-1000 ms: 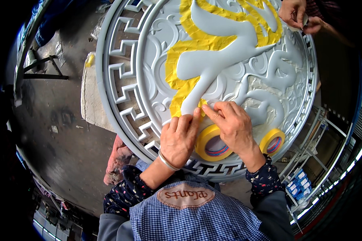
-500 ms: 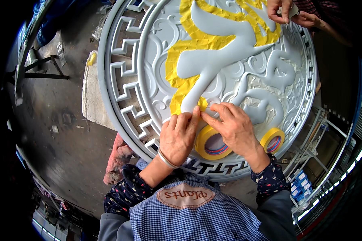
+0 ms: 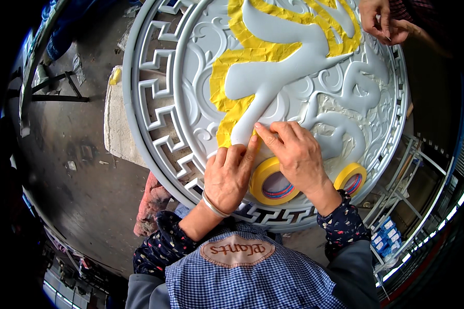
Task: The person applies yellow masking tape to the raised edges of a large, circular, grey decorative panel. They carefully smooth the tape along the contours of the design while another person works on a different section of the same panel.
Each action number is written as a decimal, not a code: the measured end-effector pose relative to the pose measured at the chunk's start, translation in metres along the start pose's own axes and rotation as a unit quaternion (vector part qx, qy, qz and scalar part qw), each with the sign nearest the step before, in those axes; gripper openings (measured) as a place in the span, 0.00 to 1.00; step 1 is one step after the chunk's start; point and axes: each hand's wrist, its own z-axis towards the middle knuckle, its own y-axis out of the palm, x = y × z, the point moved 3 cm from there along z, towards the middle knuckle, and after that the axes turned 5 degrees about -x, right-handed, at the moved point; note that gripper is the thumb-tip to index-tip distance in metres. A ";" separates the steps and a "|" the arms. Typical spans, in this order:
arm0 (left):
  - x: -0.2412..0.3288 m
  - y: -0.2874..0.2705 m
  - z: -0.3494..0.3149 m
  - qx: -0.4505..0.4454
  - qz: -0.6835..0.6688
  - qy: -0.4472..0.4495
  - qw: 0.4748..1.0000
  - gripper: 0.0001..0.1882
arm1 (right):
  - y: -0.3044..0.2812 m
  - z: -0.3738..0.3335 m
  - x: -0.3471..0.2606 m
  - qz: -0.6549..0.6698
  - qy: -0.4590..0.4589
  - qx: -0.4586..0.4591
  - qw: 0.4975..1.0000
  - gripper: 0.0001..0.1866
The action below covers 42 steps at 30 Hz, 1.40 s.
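A large round grey panel (image 3: 203,54) with scrollwork and a fretwork rim lies before me. Yellow masking tape (image 3: 232,69) borders its big smooth raised shape (image 3: 265,77). At the shape's lower tip, my left hand (image 3: 226,177) is closed, fingers curled and thumb against a short bit of tape. My right hand (image 3: 300,157) has its thumb and forefinger tips at the upper end of that bit, its other fingers bent; the tape is mostly hidden between the hands. Beneath my right hand lies a yellow tape roll (image 3: 259,184), and a second roll (image 3: 341,178) stands right of my wrist.
Another person's hands (image 3: 380,20) are above the panel's far right edge. A pale cloth-like sheet (image 3: 119,121) shows under the panel's left side, with a reddish stained cloth (image 3: 152,206) nearer me. A metal rack (image 3: 417,193) with blue packages (image 3: 386,238) stands at right.
My right thumb and forefinger have moved slightly up along the raised shape's edge, while my left hand stays nearly in place. The other person's hands have shifted right and down.
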 end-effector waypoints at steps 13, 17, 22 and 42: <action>0.001 -0.006 -0.002 0.002 -0.034 0.000 0.999 0.35 | 0.002 -0.003 -0.008 0.004 0.032 0.000 0.999 0.26; 0.000 -0.007 -0.009 0.002 -0.061 0.011 0.998 0.34 | -0.004 -0.008 -0.002 0.030 0.082 0.069 0.994 0.25; 0.002 -0.006 -0.015 0.016 -0.062 0.013 0.998 0.33 | -0.010 -0.036 -0.020 0.066 0.041 0.077 0.994 0.21; 0.004 -0.038 -0.115 0.082 -0.098 0.059 0.990 0.25 | 0.040 -0.125 -0.094 0.053 0.061 0.126 0.989 0.47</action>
